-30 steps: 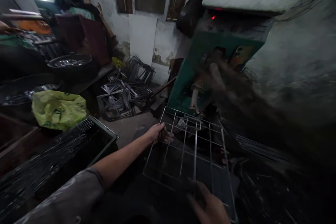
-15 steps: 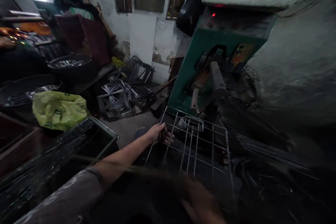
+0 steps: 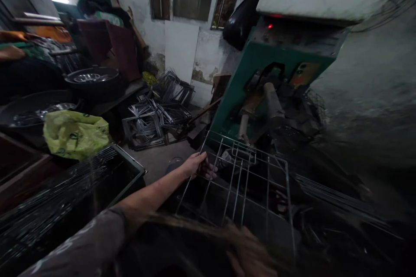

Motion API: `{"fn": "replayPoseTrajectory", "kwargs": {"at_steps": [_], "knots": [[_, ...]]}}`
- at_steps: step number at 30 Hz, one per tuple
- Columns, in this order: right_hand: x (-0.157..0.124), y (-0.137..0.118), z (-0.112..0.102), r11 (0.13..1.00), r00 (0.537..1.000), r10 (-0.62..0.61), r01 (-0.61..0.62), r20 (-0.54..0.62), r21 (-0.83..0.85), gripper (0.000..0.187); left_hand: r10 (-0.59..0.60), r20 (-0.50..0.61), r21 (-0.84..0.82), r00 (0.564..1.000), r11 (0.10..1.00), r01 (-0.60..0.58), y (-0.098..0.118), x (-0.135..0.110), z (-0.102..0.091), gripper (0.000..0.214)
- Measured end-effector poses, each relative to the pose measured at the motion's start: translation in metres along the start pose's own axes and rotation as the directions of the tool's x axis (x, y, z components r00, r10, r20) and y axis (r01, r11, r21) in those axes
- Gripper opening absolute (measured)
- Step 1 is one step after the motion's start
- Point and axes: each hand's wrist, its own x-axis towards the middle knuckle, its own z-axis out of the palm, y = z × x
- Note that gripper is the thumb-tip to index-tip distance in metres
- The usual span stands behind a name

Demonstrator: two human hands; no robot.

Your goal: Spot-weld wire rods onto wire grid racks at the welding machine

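A wire rack [image 3: 238,181] of thin metal rods, with a small rectangular wire loop at its far end, is held over my lap. My left hand [image 3: 200,165] is closed on the rack's left edge rod near the far corner, its fingers curled beneath the wires. My right hand [image 3: 249,252] lies at the rack's near end, dark and smeared, so its fingers do not show clearly. Past the rack's far end stands a green machine [image 3: 224,112] with thick metal arms [image 3: 274,101] and a small red light.
Bent wire frames [image 3: 151,117] lie piled on the floor ahead. To the left are a yellow-green plastic bag [image 3: 76,134], a metal-framed crate [image 3: 130,160] with thin rods, and black basins [image 3: 94,88] of metal parts. Another person's hand [image 3: 12,53] shows at the far left.
The view has shifted slightly, so the surroundings sit a little further right. The rack is tilted slightly differently, with my left hand still on its edge. My right hand remains at the near end.
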Motion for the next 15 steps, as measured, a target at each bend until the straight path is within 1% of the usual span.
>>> {"fn": "replayPoseTrajectory", "kwargs": {"at_steps": [4, 8, 12, 15], "knots": [[0.004, 0.0, 0.001, 0.995, 0.995, -0.097, 0.097, -0.028, -0.004, 0.053, -0.006, 0.01, 0.014, 1.0, 1.0, 0.006, 0.004, -0.002, -0.001, 0.037], [0.008, -0.004, -0.001, 0.995, 0.994, -0.092, 0.09, -0.051, -0.045, 0.055, 0.009, -0.01, 0.031, 1.0, 0.999, -0.009, 0.01, -0.006, 0.003, 0.036], [0.01, -0.002, -0.005, 0.993, 0.995, -0.102, 0.102, -0.008, 0.052, 0.059, 0.002, -0.015, 0.021, 1.0, 1.0, -0.002, 0.014, -0.006, 0.008, 0.036], [0.009, -0.002, -0.005, 0.995, 0.997, -0.082, 0.083, -0.01, 0.047, 0.059, 0.006, 0.001, 0.013, 1.0, 1.0, -0.006, 0.012, -0.007, 0.008, 0.036]]}}
